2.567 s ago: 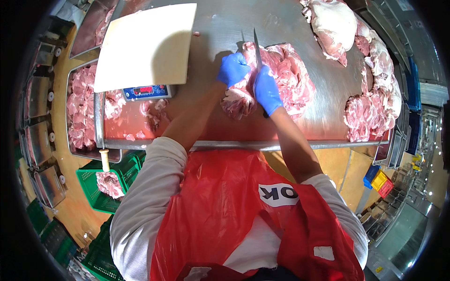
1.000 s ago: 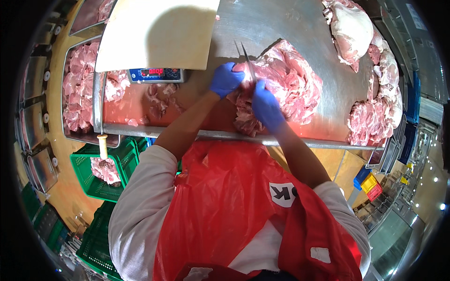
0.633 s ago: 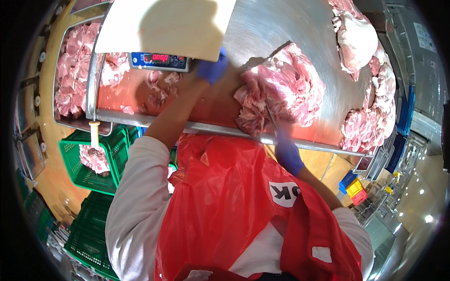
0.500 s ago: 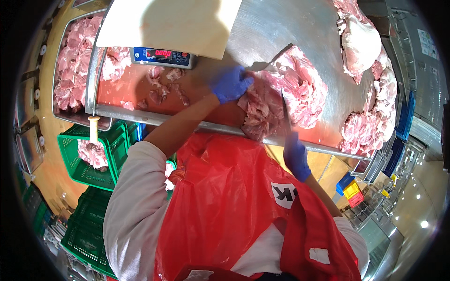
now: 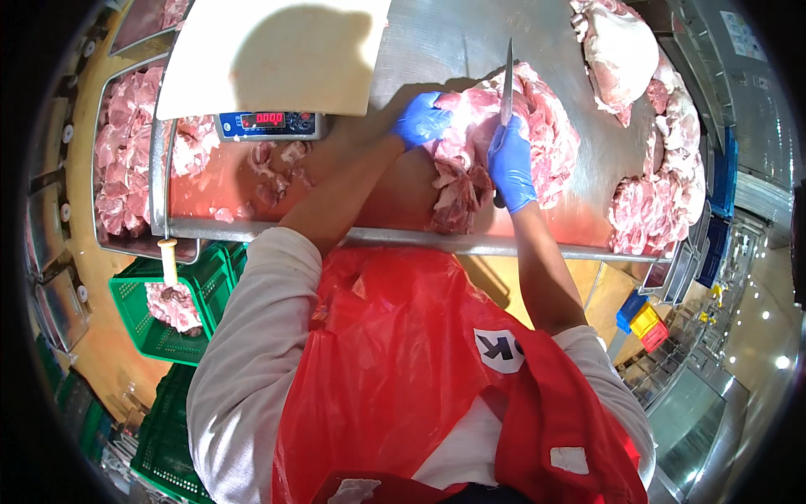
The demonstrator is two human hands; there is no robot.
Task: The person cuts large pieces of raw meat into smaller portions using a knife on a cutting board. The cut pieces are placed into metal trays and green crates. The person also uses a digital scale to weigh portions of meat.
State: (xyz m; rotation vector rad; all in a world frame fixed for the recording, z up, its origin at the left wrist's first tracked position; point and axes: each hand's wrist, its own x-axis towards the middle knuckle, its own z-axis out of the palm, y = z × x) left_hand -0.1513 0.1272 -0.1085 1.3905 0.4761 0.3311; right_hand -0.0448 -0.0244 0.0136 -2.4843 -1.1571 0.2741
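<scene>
A large piece of raw meat (image 5: 550,134) lies near the front edge of the steel table, pink with pale fat and a loose flap toward me. My left hand (image 5: 424,122), in a blue glove, is closed on the meat's upper left edge. Over the middle of the piece, my gloved right hand (image 5: 514,164) grips a knife (image 5: 508,84) by its handle, the blade pointing away from me. The butt of the handle shows below the fist. Whether the blade touches the meat, I cannot tell.
At the left stand a digital scale (image 5: 269,125) under a white board (image 5: 201,71), small meat scraps (image 5: 269,172) and a metal tub (image 5: 101,227) of meat cuts. Green crates (image 5: 134,315) sit below. Larger meat pieces (image 5: 621,59) line the table's right side.
My right hand has moved up and away from me, from the table's front edge to over the meat. The knife now points away. My left hand keeps its hold on the meat's left side.
</scene>
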